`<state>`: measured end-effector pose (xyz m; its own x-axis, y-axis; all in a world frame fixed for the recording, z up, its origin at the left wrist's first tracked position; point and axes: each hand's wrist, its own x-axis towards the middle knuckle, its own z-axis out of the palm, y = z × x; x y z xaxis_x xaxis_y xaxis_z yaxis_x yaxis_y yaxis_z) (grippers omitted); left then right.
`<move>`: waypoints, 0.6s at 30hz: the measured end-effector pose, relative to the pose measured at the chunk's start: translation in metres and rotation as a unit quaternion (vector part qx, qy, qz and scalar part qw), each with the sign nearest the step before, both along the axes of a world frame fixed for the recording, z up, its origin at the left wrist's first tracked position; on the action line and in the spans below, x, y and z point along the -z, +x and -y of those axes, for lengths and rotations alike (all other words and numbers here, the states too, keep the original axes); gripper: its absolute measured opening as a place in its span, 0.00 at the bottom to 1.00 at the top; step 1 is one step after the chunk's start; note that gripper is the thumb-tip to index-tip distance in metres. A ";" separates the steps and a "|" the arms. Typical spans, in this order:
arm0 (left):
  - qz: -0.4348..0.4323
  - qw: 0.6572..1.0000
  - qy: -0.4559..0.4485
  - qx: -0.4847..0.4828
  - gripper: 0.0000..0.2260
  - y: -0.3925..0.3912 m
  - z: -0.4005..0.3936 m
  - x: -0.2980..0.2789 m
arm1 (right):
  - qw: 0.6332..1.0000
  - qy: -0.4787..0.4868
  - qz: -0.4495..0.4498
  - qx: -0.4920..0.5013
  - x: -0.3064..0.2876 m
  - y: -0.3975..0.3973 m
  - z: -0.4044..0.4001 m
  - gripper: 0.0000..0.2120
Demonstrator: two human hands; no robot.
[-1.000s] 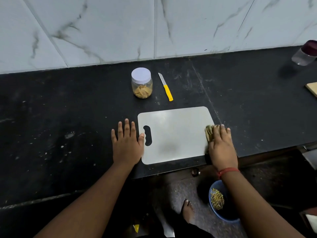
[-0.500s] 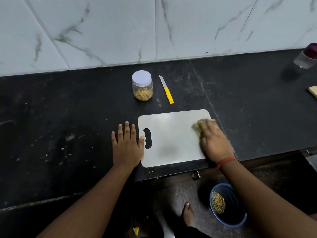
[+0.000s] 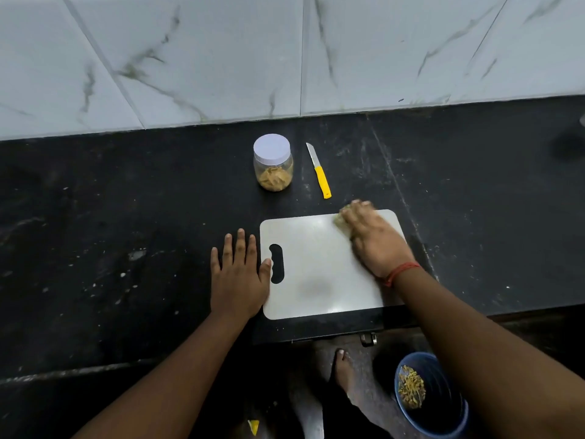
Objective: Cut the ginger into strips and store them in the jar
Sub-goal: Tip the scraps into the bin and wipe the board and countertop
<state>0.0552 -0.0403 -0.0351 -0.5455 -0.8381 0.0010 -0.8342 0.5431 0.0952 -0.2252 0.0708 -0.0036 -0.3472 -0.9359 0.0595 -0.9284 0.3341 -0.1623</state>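
Observation:
A clear jar with a white lid stands on the black counter and holds ginger strips. To its right lies a small knife with a yellow handle. Nearer me is a white cutting board with a handle slot. My right hand presses a yellowish-green scrub pad onto the board's far right corner; the pad is mostly hidden under my fingers. My left hand lies flat on the counter, its thumb touching the board's left edge.
The black counter meets a marble-tiled wall behind. Its front edge runs just below the board. On the floor stands a blue bin with peel scraps, beside a bare foot.
My right hand has slid the pad from the board's right edge, near the middle, up to its far right corner. My left hand has stayed flat at the board's left edge.

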 end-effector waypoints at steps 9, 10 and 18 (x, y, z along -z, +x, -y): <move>-0.015 0.999 0.036 -0.015 0.34 0.004 0.001 -0.001 | 0.998 -0.010 0.019 0.055 0.003 -0.037 0.000 0.26; -0.026 0.999 0.042 -0.022 0.34 0.000 0.000 -0.005 | 0.997 -0.015 0.026 0.068 0.002 -0.043 0.000 0.27; -0.073 0.997 -0.001 0.033 0.28 -0.080 -0.001 -0.022 | 0.988 -0.072 0.108 0.087 -0.005 -0.079 0.034 0.28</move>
<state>-0.0243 -0.0392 -0.0135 -0.5926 -0.8008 0.0866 -0.7745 0.5961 0.2117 -0.3041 0.0363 0.0009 -0.5219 -0.8478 0.0941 -0.7969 0.4453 -0.4082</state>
